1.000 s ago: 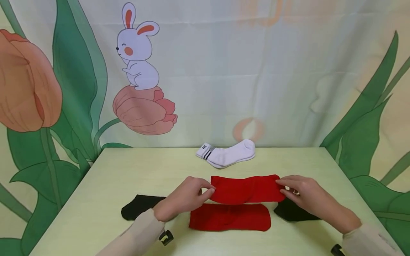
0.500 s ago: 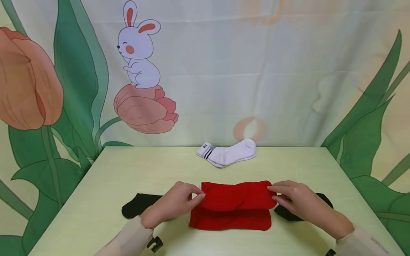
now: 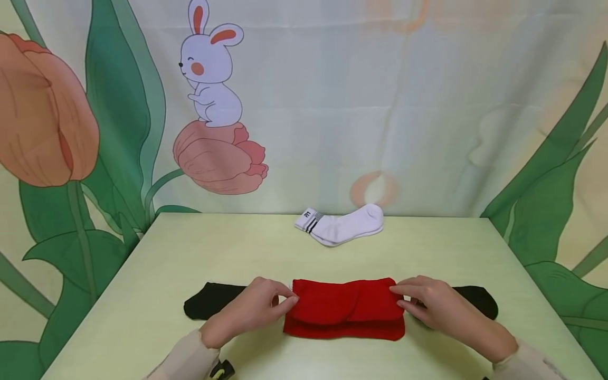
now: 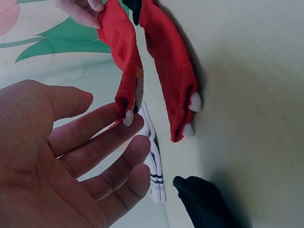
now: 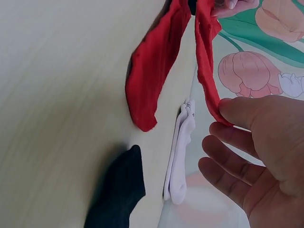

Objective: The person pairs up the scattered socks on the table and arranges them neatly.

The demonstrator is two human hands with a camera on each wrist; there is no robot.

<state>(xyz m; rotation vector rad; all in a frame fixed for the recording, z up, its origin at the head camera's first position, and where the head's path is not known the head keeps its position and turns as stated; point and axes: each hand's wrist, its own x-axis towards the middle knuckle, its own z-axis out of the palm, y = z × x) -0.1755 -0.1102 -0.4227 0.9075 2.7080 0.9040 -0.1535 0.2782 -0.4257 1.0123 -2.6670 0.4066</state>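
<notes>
Stretched between both hands is a red sock [image 3: 328, 301], held up off the table. My left hand [image 3: 258, 309] holds its cuff end; in the left wrist view the index and middle fingers [image 4: 95, 145] meet the white-trimmed cuff. At the toe end, my right hand [image 3: 434, 303] pinches the sock between thumb and index finger, as the right wrist view shows. Directly below, a second red sock [image 3: 344, 331] lies flat on the table, its upper part hidden in the head view by the raised one.
One black sock [image 3: 211, 301] lies beside the left forearm, another black sock [image 3: 480, 301] beyond the right hand. A pair of white striped socks [image 3: 344, 227] lies at the back of the pale table [image 3: 228, 243]. Behind hangs a printed curtain [image 3: 313, 116].
Both hands have brought the held red sock nearer and slightly left, from behind the other red sock to over it, overlapping most of it in the head view.
</notes>
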